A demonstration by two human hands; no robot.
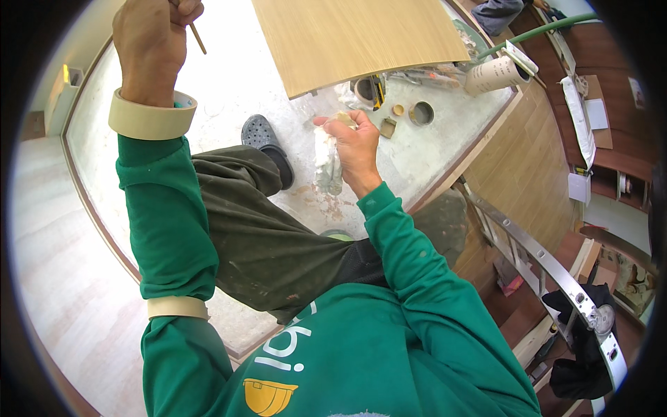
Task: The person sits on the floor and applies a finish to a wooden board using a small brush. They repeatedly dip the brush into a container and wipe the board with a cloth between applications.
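Observation:
My left hand (pixel 147 48) is raised at the upper left, its fingers closed on a thin wooden stick (pixel 199 39); the stick's other end is hidden, so I cannot tell what tool it belongs to. A roll of masking tape (pixel 151 117) circles my left wrist, and a second roll (pixel 178 307) sits higher on that arm. My right hand (pixel 358 149) is closed around a crumpled white rag (pixel 328 161) with pale smears, which hangs down over the floor. Beyond the right hand stands a light wood-grain panel (pixel 361 45).
Right of the panel's near edge lie a round tin (pixel 421 113), a small yellow lid (pixel 398 110), a square block (pixel 388 127) and a black-yellow tool (pixel 378 92). A paper roll (pixel 492 75) lies farther right. An aluminium ladder (pixel 549 274) stands at the right. My clog (pixel 265 142) is on the floor.

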